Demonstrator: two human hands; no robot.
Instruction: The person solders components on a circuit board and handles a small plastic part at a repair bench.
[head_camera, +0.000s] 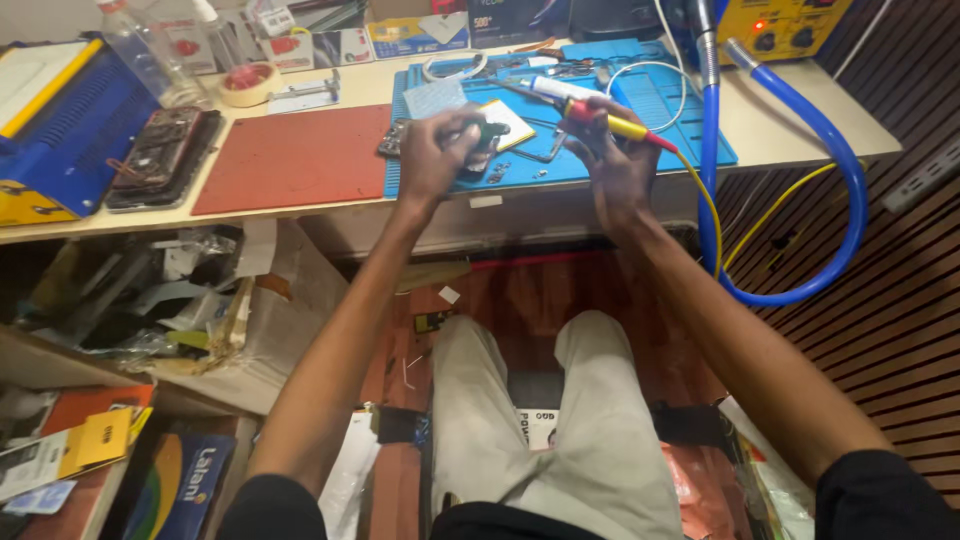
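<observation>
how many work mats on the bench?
2: a red mat left of the left hand, a blue mat under both hands. Clutter may hide others.

Single head-worn view, looking steeply down, close over workbench (300, 215) and lap.

Blue work mat (660, 105); red mat (290, 160); yellow-red soldering iron (610, 122); blue hose (850, 190).

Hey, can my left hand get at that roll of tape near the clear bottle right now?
Probably not right away: the left hand is closed around a small dark object. The tape roll itself sits unobstructed beyond the red mat.
</observation>
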